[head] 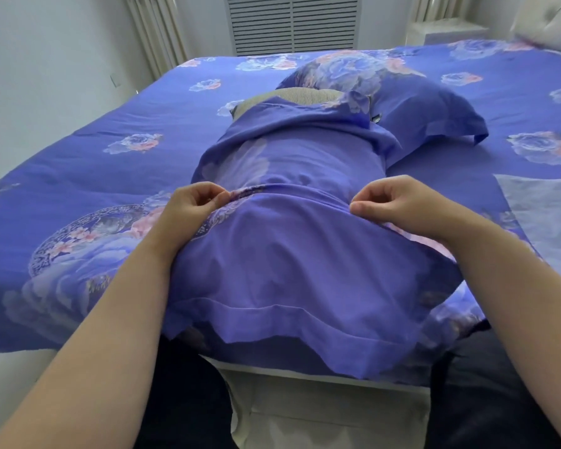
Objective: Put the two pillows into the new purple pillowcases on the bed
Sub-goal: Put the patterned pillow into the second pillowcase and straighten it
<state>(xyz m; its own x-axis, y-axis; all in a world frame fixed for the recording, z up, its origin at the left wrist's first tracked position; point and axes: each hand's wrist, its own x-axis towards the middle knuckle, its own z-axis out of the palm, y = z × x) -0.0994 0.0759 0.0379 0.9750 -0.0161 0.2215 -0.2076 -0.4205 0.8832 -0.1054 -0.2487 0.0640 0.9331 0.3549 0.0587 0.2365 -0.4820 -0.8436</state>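
With left hand (196, 199) and right hand (391, 199) each pinching the purple pillowcase (292, 254), pull evenly until the grey pillow (300, 94) is covered.

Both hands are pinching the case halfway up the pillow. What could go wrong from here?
1. The pillow still pokes out of the purple pillowcase; the left hand and right hand pinch only thin folds, so grip may slip.
2. The case's near end overhangs the bed edge; tugging could drag everything off.
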